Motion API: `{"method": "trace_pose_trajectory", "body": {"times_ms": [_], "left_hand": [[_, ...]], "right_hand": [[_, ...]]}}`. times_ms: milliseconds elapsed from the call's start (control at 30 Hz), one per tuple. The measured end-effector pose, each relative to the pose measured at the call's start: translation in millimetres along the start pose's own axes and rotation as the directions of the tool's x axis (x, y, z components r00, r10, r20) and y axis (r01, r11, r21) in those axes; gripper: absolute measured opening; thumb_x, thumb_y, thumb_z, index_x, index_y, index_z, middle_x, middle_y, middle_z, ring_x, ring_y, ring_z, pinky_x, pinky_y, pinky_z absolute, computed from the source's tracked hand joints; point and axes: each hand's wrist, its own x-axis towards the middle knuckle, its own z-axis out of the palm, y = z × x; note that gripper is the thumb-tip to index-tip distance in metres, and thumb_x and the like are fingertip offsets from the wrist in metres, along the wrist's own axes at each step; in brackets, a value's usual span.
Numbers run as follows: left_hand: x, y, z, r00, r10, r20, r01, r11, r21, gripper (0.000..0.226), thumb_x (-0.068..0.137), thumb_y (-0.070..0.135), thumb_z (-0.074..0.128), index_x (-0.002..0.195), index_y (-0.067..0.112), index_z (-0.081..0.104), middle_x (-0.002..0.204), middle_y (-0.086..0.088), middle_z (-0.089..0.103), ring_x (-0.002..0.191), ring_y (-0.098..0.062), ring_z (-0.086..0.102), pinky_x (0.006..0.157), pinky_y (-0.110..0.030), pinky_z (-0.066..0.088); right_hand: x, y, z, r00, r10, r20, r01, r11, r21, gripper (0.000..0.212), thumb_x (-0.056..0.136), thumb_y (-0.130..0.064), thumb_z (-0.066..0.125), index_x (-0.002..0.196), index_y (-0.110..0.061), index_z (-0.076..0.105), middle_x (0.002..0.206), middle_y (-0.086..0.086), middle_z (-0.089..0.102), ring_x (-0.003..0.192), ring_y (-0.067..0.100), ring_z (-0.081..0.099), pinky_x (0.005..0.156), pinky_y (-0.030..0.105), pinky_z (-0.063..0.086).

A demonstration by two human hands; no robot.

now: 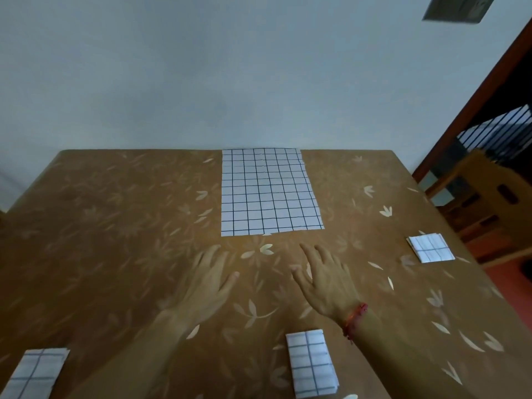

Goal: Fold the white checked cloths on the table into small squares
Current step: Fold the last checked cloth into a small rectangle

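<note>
Four white cloths with a dark checked grid lie on the bench (115, 226), which is covered in brown material printed with pale leaves. One of the four, the spread cloth (267, 194), lies flat and unfolded at the far middle of the bench, with its far edge at the bench's back edge below the pale wall (230, 67). The other three are folded into small layered packets. The right folded cloth (430, 247) sits near the right edge. The near folded cloth (311, 364) sits at the front, just right of centre. The left folded cloth (34, 372) sits at the front left corner, partly cut off at the edge of view. All four lie well apart.

Two bare hands are over the bare cover, backs up, between the spread cloth and the near folded cloth. The left hand (205, 283) has a wide grip, fingers straight and fanned, and holds nothing. The right hand (325, 286) is the same: a wide, empty grip. Its fingertips point toward the spread cloth's near edge but stop short of it. Both hands are blurred, and I cannot tell whether they touch the bench.

One red thread band (355, 319) circles the right wrist. Beyond the bench's right side stands brown wooden furniture (483, 197).
</note>
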Motion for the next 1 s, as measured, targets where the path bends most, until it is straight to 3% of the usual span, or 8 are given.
{"method": "trace_pose_trajectory", "body": {"times_ms": [133, 433, 600, 800, 900, 1000], "left_hand": [[38, -12, 23, 1.000, -0.014, 0.017, 0.013, 0.999, 0.035, 0.045, 0.094, 0.047, 0.044, 0.129, 0.019, 0.048, 0.142, 0.001, 0.039, 0.127, -0.020, 0.039, 0.100, -0.035, 0.037], [116, -50, 89, 0.983, -0.139, 0.121, 0.127, 0.987, 0.099, 0.048, 0.096, 0.048, 0.037, 0.137, 0.023, 0.039, 0.149, 0.002, 0.030, 0.133, -0.019, 0.030, 0.105, -0.038, 0.027], [135, -65, 118, 0.977, -0.163, 0.136, 0.160, 0.986, 0.038, 0.052, 0.095, 0.047, 0.041, 0.139, 0.019, 0.037, 0.149, -0.005, 0.029, 0.136, -0.023, 0.025, 0.106, -0.038, 0.033], [141, -68, 136, 0.952, -0.196, 0.235, 0.175, 0.979, 0.108, 0.066, 0.096, 0.054, 0.031, 0.152, 0.024, 0.013, 0.160, -0.008, -0.002, 0.146, -0.023, -0.008, 0.116, -0.041, 0.013], [140, -66, 136, 0.965, -0.174, 0.197, 0.143, 0.977, 0.161, 0.066, 0.097, 0.053, 0.030, 0.152, 0.020, 0.016, 0.161, -0.006, 0.003, 0.147, -0.021, -0.003, 0.116, -0.039, 0.010], [136, -65, 137, 0.984, -0.124, 0.127, 0.098, 0.976, 0.196, 0.061, 0.097, 0.047, 0.034, 0.148, 0.014, 0.028, 0.157, -0.004, 0.021, 0.145, -0.019, 0.012, 0.114, -0.036, 0.016]], "right_hand": [[40, 19, 20, 0.999, 0.015, 0.043, -0.012, 0.999, -0.051, 0.055, 0.098, -0.054, 0.034, 0.148, -0.033, 0.026, 0.150, 0.002, 0.036, 0.133, 0.023, 0.039, 0.106, 0.039, 0.032], [132, 61, 84, 0.992, 0.052, 0.112, -0.039, 0.993, -0.113, 0.052, 0.096, -0.056, 0.034, 0.143, -0.036, 0.028, 0.142, 0.001, 0.038, 0.125, 0.023, 0.041, 0.103, 0.039, 0.031], [163, 74, 108, 0.987, 0.090, 0.130, -0.077, 0.992, -0.098, 0.055, 0.095, -0.055, 0.037, 0.145, -0.035, 0.027, 0.155, 0.012, 0.022, 0.142, 0.029, 0.023, 0.111, 0.046, 0.027], [173, 87, 133, 0.981, 0.123, 0.152, -0.112, 0.991, -0.076, 0.057, 0.092, -0.063, 0.030, 0.145, -0.042, 0.021, 0.159, 0.014, 0.009, 0.147, 0.029, 0.007, 0.115, 0.050, 0.021], [173, 86, 137, 0.981, 0.131, 0.142, -0.118, 0.988, -0.097, 0.057, 0.094, -0.061, 0.028, 0.145, -0.039, 0.023, 0.159, 0.014, 0.010, 0.148, 0.028, 0.007, 0.116, 0.049, 0.019], [168, 80, 136, 0.992, 0.099, 0.072, -0.088, 0.986, -0.143, 0.053, 0.098, -0.053, 0.030, 0.143, -0.026, 0.034, 0.156, 0.012, 0.024, 0.145, 0.028, 0.019, 0.114, 0.047, 0.024]]}}
